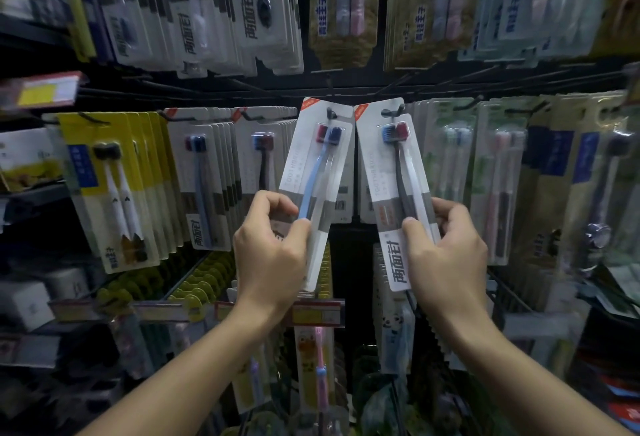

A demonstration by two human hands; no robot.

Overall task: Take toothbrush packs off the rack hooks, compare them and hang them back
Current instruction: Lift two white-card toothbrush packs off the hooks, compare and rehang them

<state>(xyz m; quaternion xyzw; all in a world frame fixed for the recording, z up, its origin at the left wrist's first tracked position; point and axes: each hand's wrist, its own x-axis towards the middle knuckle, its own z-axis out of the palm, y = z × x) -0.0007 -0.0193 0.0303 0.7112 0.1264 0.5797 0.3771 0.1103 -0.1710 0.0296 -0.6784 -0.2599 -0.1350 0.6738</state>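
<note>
Left hand curled round the lower end of a flat, glossy blister pack, thumb on front; right hand likewise pinching a second pack. Both cards slim, white, tilted, top corners nearly meeting before the rack hooks. Behind, rows of hanging packs, print blurred, edges lost in shadow.

We see our two packs filling the middle, tops nearly touching. Hung packs crowd the left and packs the right; an upper row hangs above. A dark open gap lies between our hands, with price rails below.
</note>
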